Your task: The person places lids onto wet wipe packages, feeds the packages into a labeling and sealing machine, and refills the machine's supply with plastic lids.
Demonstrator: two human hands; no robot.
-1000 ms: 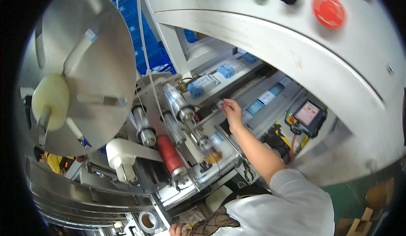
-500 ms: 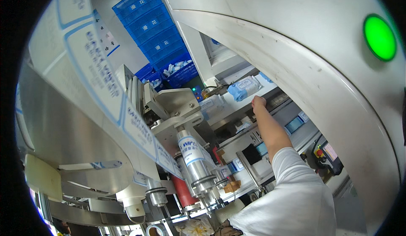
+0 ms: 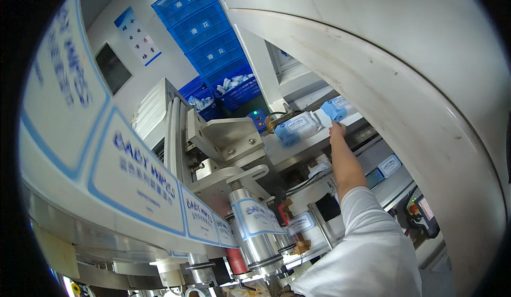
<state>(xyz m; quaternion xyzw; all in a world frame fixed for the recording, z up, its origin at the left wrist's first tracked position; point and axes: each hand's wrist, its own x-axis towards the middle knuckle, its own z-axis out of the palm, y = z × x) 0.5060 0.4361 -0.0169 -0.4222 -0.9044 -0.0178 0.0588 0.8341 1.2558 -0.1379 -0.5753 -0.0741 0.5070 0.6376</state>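
Pale wall [image 3: 165,71] shows behind a curving label strip [image 3: 143,180] at left. Next come blue crates [image 3: 202,28], then a conveyor [image 3: 277,154] bearing a blue-and-white pack [image 3: 298,129] and, farther right, a second pack [image 3: 335,107]; the right hand [image 3: 337,130] is at its near edge, grip unclear. The left hand is out of view.

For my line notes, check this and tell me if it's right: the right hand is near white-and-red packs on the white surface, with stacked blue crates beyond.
One fault: the head view shows that the packs are white and blue, not white and red. The rest stands: the right hand is near them, they lie on the white surface, and stacked blue crates are beyond.
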